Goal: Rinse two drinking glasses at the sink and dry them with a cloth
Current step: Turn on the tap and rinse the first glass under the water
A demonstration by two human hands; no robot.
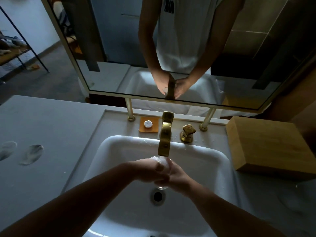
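A clear drinking glass [162,163] is held over the white sink [213,161], its mouth under the gold tap [165,134]. Water runs from the spout into the glass and foams at its rim. My left hand [148,171] wraps the glass from the left. My right hand [178,176] grips it from the right, fingers over the lower part. The base of the glass shows just below my fingers, above the drain [157,196]. I see no second glass clearly and no cloth.
A gold tap handle [187,132] stands right of the spout. An orange soap dish [148,124] with a small white soap sits behind the basin. A wooden box [270,147] stands on the right counter. Two grey oval shapes [30,154] lie on the left counter. A mirror [171,48] faces me.
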